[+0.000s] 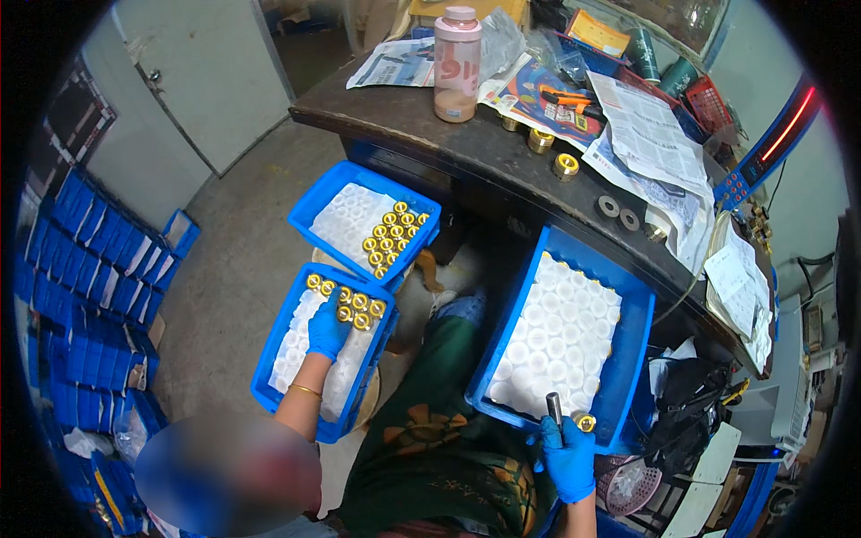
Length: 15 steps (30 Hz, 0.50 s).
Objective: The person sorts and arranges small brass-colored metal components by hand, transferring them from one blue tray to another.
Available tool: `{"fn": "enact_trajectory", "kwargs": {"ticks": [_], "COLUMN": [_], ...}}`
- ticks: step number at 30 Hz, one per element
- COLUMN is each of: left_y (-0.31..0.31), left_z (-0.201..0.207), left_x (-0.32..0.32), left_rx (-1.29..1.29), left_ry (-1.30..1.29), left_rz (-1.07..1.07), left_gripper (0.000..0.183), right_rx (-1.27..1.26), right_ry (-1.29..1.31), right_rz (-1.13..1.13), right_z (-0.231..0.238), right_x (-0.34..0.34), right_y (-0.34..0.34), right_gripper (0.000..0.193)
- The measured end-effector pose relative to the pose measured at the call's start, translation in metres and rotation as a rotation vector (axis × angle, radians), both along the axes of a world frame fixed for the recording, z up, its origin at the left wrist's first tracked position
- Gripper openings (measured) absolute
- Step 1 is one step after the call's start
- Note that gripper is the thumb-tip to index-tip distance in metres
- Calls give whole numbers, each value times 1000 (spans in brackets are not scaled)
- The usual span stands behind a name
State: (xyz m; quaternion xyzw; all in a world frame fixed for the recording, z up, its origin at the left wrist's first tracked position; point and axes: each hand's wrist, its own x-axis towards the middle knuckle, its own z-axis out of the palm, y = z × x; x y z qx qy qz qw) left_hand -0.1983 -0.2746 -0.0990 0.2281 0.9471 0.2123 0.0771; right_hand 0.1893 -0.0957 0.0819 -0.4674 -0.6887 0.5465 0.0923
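Note:
My left hand (pixel 328 332), in a blue glove, reaches into the near-left blue bin (pixel 261 368). Its fingers are bent in at the gold-coloured ring fittings (pixel 360 303) in the far part of that bin; whatever they grip is hidden. My right hand (pixel 569 459), also gloved in blue, is closed round a grey metal rod (pixel 554 409) that points upward. Beside the rod, at the same fingertips, is a gold-rimmed ring fitting (pixel 585 422). Both are over the near edge of the large right bin (pixel 634 359), where white padded sheeting (pixel 552 332) covers most of the contents.
Another blue bin (pixel 305 211) with fittings on white sheeting stands beyond the left one. Across the far side, a dark table (pixel 395 112) bears a pink-lidded bottle (pixel 457 72), newspapers (pixel 641 121), loose fittings (pixel 566 166) and grey rings (pixel 609 207). Stacked blue bins (pixel 99 350) line the left.

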Motion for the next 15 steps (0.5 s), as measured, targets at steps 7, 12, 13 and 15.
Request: {"fn": "enact_trajectory", "kwargs": {"ticks": [7, 12, 13, 15], "left_y": [32, 134, 157, 179], "left_z": [67, 163, 167, 148], "left_x": [21, 108, 130, 173], "left_rx": [127, 440, 393, 441], "left_ry": [71, 55, -11, 137], "left_rz": [-154, -832, -1025, -1365], "left_gripper": [46, 43, 41, 36], "right_rx": [87, 65, 159, 90], "right_ry": [-38, 13, 66, 56], "right_rz": [22, 81, 114, 125], "right_z": [-19, -14, -19, -1], "right_x": [19, 14, 18, 15], "right_y": [5, 1, 0, -1], "right_gripper": [29, 23, 22, 21]}}
